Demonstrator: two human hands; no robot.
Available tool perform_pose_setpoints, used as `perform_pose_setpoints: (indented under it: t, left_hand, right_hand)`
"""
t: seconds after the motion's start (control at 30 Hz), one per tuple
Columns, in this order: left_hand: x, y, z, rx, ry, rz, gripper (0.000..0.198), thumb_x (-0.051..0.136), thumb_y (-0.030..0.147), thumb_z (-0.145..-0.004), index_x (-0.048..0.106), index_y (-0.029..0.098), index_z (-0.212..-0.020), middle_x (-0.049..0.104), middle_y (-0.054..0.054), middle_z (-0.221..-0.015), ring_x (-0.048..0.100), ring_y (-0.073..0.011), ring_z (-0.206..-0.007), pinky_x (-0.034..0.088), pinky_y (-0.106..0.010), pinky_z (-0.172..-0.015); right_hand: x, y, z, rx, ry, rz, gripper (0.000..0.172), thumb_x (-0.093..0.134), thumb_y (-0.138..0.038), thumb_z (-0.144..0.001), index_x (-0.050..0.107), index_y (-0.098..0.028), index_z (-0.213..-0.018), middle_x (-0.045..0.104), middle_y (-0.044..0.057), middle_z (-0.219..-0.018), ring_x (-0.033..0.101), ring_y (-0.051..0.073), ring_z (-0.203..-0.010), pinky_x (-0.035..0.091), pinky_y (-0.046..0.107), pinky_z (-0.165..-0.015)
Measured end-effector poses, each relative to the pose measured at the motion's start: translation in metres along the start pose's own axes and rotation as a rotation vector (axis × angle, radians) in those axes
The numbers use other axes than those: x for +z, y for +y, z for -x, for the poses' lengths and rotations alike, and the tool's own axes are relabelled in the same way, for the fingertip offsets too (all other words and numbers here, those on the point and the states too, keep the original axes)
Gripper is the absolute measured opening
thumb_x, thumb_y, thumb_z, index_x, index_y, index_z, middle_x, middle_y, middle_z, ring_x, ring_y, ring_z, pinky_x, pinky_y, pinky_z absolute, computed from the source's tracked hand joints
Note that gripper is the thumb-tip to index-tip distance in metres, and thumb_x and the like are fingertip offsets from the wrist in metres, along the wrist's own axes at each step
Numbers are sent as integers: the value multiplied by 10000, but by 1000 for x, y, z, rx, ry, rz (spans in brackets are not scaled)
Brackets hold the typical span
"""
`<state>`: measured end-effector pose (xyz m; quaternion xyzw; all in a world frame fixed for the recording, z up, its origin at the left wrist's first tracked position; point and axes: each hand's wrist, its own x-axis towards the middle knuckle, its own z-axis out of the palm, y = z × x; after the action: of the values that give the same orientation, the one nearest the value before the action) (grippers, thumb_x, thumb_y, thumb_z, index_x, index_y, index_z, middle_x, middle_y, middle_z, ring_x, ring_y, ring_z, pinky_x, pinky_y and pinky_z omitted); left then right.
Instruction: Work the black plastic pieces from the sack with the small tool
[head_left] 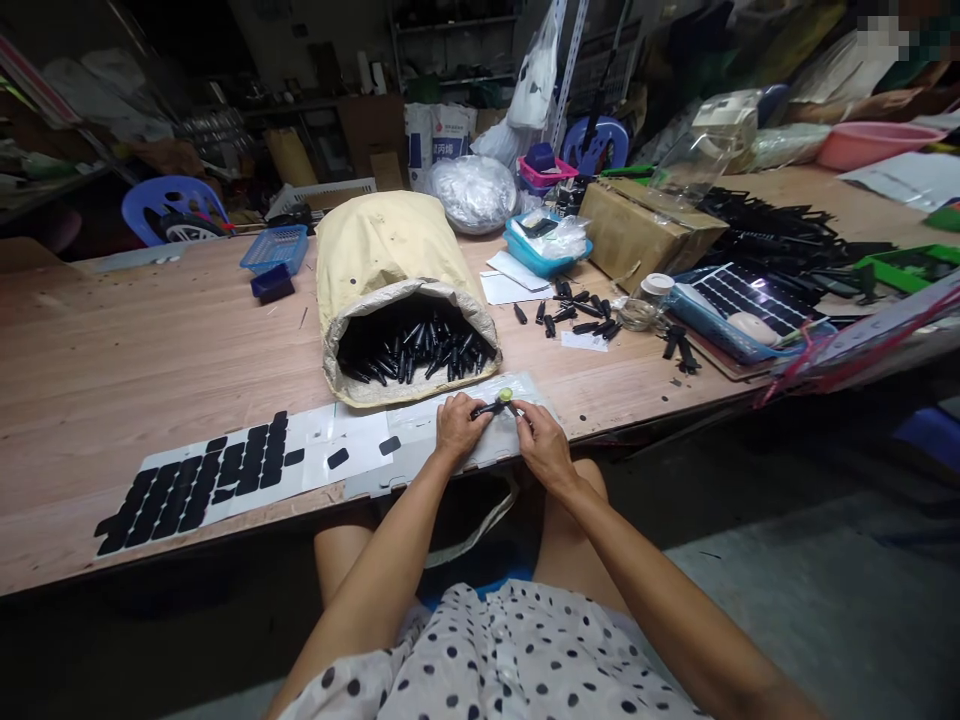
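Observation:
My left hand is closed around a small black tapered part, which lies over the table edge and points right. At its far end sits a small round yellow-green piece. My right hand comes in from the right, thumb and fingertips pinched by that end; what they grip is too small to make out. Just beyond my hands, an open cream sack lies on its side with many similar black parts inside. Under my hands is a pale flat sheet.
Rows of black rounded-square pads lie on white sheets at the left. Loose black parts are scattered right of the sack. Farther right stand a cardboard box and a blue tray. A blue basket stands behind left.

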<state>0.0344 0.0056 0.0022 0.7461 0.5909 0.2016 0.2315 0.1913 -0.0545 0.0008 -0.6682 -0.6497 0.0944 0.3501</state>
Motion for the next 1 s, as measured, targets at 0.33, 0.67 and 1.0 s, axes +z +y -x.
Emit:
perform_pose_setpoints:
  t: [0.33, 0.67, 1.0]
  left_hand:
    - [3, 0, 0, 4, 13, 4, 176, 668, 320, -887, 777, 292, -1022, 685, -37, -1009, 568, -235, -1038, 412, -360, -901]
    - [1, 4, 1, 14, 8, -15, 166, 684, 297, -863, 764, 280, -1008, 685, -43, -1008, 566, -245, -1043, 409, -373, -927]
    - [1, 0, 0, 12, -26, -10, 157, 672, 293, -887, 750, 278, -1023, 674, -43, -1057, 556, -246, -1077, 404, -373, -931]
  right_hand:
    - [7, -6, 6, -43, -19, -16, 401, 413, -180, -941, 695, -239, -1220, 721, 82, -1104, 651, 211, -1020, 514, 326, -934]
    - [-6, 34, -61, 236, -32, 403, 380, 509, -178, -925, 708, -262, -1237, 648, 89, -1025, 576, 226, -945, 422, 300, -778]
    - [13, 30, -56, 220, -9, 582, 371, 442, -220, -972, 646, -193, -1280, 596, 142, -1071, 524, 252, -971, 350, 328, -743]
